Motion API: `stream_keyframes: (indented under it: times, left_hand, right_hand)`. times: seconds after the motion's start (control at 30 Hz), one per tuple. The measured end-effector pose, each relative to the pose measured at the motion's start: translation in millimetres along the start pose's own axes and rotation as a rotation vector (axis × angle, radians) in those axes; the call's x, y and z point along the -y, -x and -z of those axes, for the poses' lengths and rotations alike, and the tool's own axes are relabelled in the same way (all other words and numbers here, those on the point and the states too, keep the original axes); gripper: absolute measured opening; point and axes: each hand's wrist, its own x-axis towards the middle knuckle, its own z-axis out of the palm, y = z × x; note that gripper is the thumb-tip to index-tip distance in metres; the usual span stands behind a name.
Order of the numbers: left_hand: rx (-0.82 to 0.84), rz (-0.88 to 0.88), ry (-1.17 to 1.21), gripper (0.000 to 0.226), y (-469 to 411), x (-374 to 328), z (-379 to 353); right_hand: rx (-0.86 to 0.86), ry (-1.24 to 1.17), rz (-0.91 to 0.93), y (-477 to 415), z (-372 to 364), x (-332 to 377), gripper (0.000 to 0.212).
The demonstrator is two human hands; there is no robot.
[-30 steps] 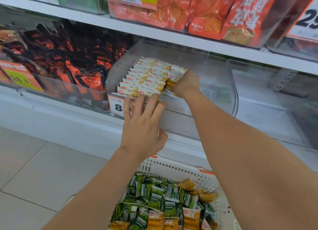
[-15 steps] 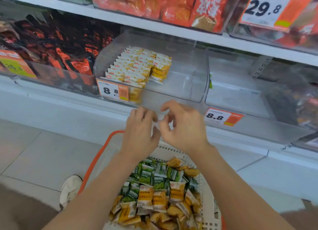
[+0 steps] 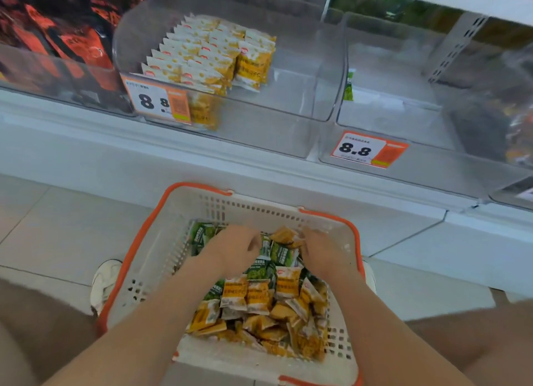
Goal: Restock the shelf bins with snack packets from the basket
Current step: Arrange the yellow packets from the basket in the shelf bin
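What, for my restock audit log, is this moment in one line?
phase: picking from basket | left hand: in packets, grip unclear | right hand: in packets, grip unclear | yellow-packet bin: partly filled

Bright, even light; faint shadows; motion blur thruout; wide-angle warp at edges; sheen on clear bin [image 3: 317, 68]

Pale grey floor tiles [image 3: 52, 227] with dark grout lines, white shoe [image 3: 105, 281] on the tiles at left, orange-and-white price tag [image 3: 367, 150] reading 8.8, second similar price tag [image 3: 157, 101] further left, red-and-black snack bags [image 3: 57, 39] top left, perforated metal shelf upright [image 3: 458, 45] top right.
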Motion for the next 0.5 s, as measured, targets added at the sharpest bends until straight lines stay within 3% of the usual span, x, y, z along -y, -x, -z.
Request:
stream_keyframes:
  times: [0.13, 0.5]
  left_hand:
    - [0.006, 0.008, 0.026, 0.017, -7, 5, -8]
    - [0.012, 0.04, 0.032, 0.021, -13, 12, -19]
  right_hand:
    - [0.059, -0.055, -0.08, -8, -27, -12, 0.026]
    - [-0.037, 0.01, -0.165, -26, -26, -5, 0.013]
